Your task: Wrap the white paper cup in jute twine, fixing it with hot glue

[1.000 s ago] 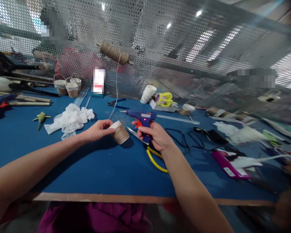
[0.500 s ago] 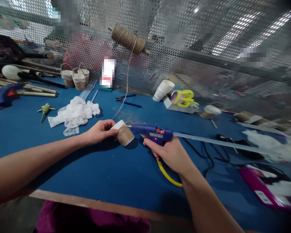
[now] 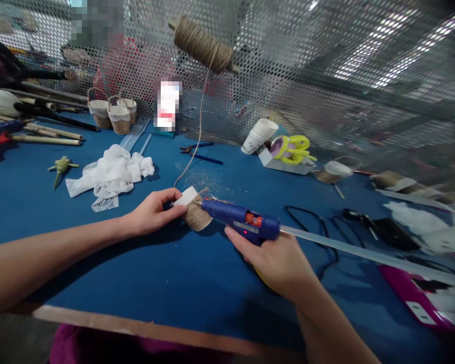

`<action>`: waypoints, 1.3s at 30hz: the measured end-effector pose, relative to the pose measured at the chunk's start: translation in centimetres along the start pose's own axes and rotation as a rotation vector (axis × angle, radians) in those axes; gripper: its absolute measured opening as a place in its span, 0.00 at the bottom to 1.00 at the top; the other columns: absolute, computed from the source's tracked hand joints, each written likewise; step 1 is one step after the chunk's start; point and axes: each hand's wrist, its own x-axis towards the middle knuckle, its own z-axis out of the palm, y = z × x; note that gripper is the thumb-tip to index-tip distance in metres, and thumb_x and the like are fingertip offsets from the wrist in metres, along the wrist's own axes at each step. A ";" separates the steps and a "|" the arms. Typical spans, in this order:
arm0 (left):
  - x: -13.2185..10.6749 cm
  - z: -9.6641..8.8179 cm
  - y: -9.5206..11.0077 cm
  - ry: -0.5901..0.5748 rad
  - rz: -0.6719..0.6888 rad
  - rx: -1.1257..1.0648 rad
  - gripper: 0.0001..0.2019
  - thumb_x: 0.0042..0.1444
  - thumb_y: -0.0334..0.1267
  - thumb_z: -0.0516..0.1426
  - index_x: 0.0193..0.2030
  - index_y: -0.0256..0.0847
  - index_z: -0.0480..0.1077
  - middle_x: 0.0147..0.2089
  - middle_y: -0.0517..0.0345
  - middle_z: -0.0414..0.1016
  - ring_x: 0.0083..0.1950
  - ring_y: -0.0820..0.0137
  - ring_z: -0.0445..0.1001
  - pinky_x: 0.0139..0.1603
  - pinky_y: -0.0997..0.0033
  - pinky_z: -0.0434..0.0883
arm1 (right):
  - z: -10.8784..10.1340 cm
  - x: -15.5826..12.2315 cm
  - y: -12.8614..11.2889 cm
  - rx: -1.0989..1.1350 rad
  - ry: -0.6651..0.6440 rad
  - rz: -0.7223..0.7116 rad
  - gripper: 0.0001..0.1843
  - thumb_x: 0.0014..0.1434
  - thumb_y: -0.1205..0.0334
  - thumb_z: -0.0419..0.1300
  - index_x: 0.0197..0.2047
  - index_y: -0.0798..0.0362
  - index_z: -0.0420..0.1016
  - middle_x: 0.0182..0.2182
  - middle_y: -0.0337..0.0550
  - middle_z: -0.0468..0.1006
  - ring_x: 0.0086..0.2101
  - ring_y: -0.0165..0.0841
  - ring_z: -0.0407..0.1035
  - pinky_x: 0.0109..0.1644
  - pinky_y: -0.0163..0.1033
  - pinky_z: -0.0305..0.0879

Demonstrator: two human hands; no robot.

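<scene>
My left hand [image 3: 157, 215] pinches the white rim of a small paper cup [image 3: 199, 216], tilted on its side and wound with brown twine over most of its wall. From the cup, a twine strand [image 3: 200, 119] runs up to a spool [image 3: 202, 44] hung at the mesh. A short twine end sticks up beside the rim. My right hand [image 3: 273, 255] is wrapped round a blue glue gun [image 3: 238, 218], whose nozzle touches or nearly touches the twine near the rim. A long clear glue stick [image 3: 326, 242] projects from its back. Something yellow [image 3: 266, 280] shows under my right hand, mostly hidden.
Behind the cup lie pliers [image 3: 202, 155]. White lace [image 3: 116, 169] is heaped at left, near twine-wrapped baskets [image 3: 119, 120] and a phone [image 3: 167, 106]. Stacked paper cups [image 3: 258, 135] and a white tray [image 3: 284, 164] stand at back right. A power strip [image 3: 417, 303] and cables are at right.
The glue gun's nozzle has shifted slightly left and down along the twine at the cup's rim. The yellow loop under my right hand is now mostly hidden. The view has tilted slightly.
</scene>
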 end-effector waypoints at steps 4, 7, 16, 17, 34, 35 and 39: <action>-0.1 0.0 0.1 -0.003 0.033 0.027 0.08 0.54 0.38 0.51 0.32 0.34 0.63 0.29 0.61 0.64 0.30 0.76 0.61 0.31 0.77 0.60 | -0.5 0.0 -0.2 -0.043 -0.024 -0.054 0.13 0.52 0.60 0.50 0.31 0.52 0.76 0.22 0.44 0.75 0.26 0.37 0.70 0.30 0.41 0.64; -0.3 0.0 0.3 0.005 0.050 0.068 0.07 0.54 0.38 0.51 0.31 0.35 0.63 0.28 0.61 0.64 0.29 0.76 0.61 0.30 0.77 0.60 | -0.8 0.0 -0.9 -0.041 -0.053 -0.018 0.14 0.52 0.60 0.49 0.29 0.52 0.76 0.22 0.46 0.75 0.25 0.36 0.69 0.30 0.40 0.65; -0.5 0.0 0.3 0.003 0.076 0.104 0.07 0.54 0.37 0.51 0.31 0.35 0.63 0.28 0.61 0.64 0.29 0.76 0.61 0.30 0.77 0.60 | -0.9 -0.7 -0.1 -0.064 -0.057 -0.036 0.13 0.51 0.60 0.50 0.32 0.50 0.75 0.23 0.46 0.75 0.26 0.37 0.69 0.31 0.43 0.65; -0.5 0.0 0.3 0.003 0.078 0.107 0.07 0.54 0.37 0.51 0.31 0.35 0.63 0.28 0.61 0.64 0.29 0.76 0.61 0.31 0.77 0.60 | -0.9 -0.7 -0.1 -0.065 -0.058 -0.047 0.13 0.51 0.61 0.50 0.32 0.50 0.76 0.23 0.47 0.75 0.26 0.37 0.69 0.32 0.43 0.65; -0.6 -0.1 -0.1 -0.009 0.089 0.130 0.07 0.55 0.38 0.51 0.31 0.36 0.62 0.28 0.61 0.64 0.29 0.76 0.61 0.29 0.78 0.60 | -0.6 -1.1 0.5 -0.047 -0.042 0.035 0.13 0.50 0.58 0.52 0.34 0.48 0.77 0.26 0.47 0.76 0.31 0.42 0.70 0.37 0.48 0.64; -0.6 -0.1 -0.1 -0.011 0.091 0.128 0.07 0.55 0.38 0.50 0.31 0.36 0.62 0.28 0.61 0.64 0.29 0.75 0.61 0.30 0.78 0.60 | -0.6 -0.9 0.3 -0.038 -0.034 0.052 0.13 0.50 0.58 0.51 0.33 0.49 0.76 0.25 0.47 0.76 0.30 0.41 0.70 0.36 0.47 0.64; -0.4 -0.1 -0.2 -0.010 0.091 0.110 0.08 0.54 0.38 0.50 0.31 0.36 0.62 0.28 0.61 0.64 0.30 0.75 0.61 0.31 0.77 0.61 | -0.5 -0.3 -0.1 0.083 -0.008 0.090 0.11 0.49 0.59 0.53 0.29 0.50 0.77 0.21 0.46 0.75 0.28 0.40 0.70 0.33 0.44 0.64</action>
